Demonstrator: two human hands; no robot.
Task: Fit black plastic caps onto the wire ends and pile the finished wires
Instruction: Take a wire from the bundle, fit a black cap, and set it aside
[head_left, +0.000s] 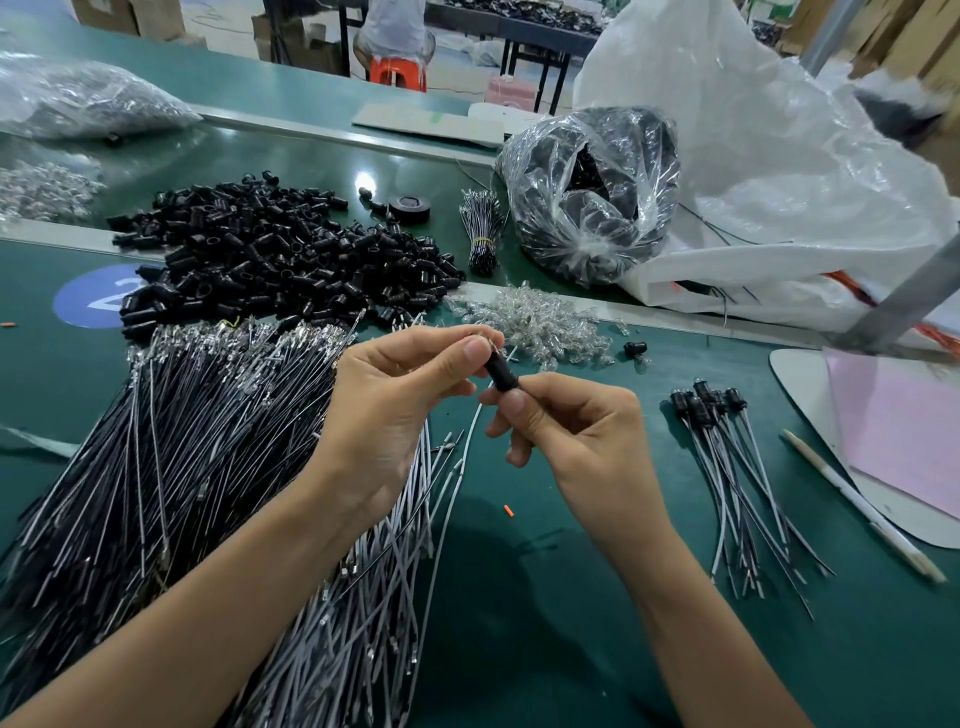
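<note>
Flanking the pinched cap — bare wires left, finished wires right

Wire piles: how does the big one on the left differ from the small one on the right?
The left pile is far larger than the right pile. The left pile's far ends are bare metal; the right pile's carry black caps. Both hold black and pale wires on the green table.
</note>
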